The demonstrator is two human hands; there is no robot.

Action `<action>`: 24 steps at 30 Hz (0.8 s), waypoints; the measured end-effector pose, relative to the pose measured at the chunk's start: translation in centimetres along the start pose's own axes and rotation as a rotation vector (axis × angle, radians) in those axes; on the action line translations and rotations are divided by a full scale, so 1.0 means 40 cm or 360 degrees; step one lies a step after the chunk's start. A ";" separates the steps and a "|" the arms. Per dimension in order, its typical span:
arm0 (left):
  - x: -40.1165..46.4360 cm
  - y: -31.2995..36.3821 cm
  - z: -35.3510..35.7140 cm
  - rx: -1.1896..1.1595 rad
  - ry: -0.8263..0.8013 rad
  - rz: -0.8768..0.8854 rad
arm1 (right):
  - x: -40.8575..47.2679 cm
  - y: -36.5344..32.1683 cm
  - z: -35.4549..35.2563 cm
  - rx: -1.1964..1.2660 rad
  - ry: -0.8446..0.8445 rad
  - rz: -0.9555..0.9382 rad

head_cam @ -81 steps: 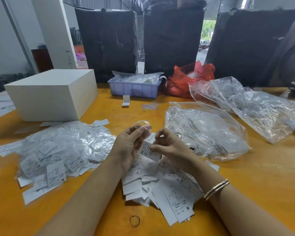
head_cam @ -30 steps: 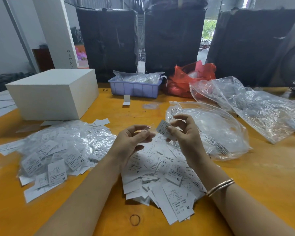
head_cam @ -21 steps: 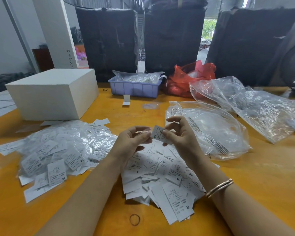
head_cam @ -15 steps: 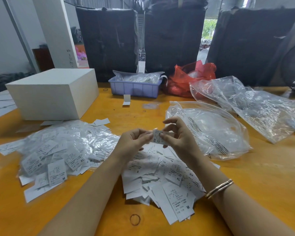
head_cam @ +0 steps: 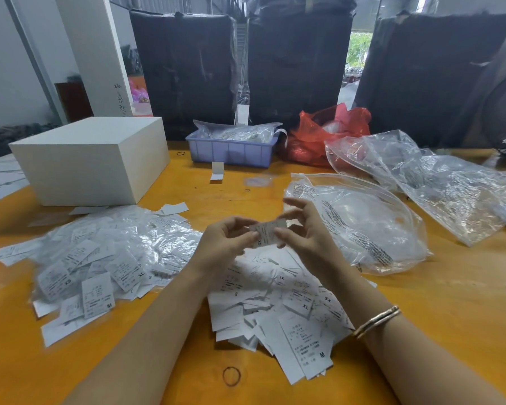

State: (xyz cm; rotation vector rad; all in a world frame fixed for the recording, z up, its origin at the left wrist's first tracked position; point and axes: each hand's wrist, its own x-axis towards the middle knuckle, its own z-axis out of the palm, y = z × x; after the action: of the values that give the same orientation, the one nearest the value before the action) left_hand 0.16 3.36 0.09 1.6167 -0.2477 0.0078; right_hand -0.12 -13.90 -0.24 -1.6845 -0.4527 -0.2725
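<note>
Left grip (head_cam: 225, 242), right grip (head_cam: 308, 235) — both pinch 1 label (head_cam: 268, 233)

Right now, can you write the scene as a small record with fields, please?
left hand: pinches the label at its left end
right hand: pinches the same label at its right end
under the hands: loose pile of white size labels on the orange table
to the left: heap of bagged labels
to the right: clear bag
behind: white box, blue tray
</note>
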 end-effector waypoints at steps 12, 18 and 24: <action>0.000 -0.005 -0.002 0.0065 -0.0031 0.0044 | -0.001 0.002 -0.006 -0.0457 0.0033 -0.0131; 0.013 -0.008 -0.057 0.1067 0.0746 0.0399 | 0.027 0.033 -0.148 -0.1398 0.1028 -0.0183; 0.023 -0.035 -0.109 0.1857 0.0986 0.0046 | 0.032 0.098 -0.204 -0.1977 0.0423 0.0816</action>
State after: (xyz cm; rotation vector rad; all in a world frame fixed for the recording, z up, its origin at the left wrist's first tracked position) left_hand 1.93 7.59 -0.87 2.6476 0.2874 0.7891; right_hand 3.38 -22.21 -1.82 -2.8243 0.4885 -0.4264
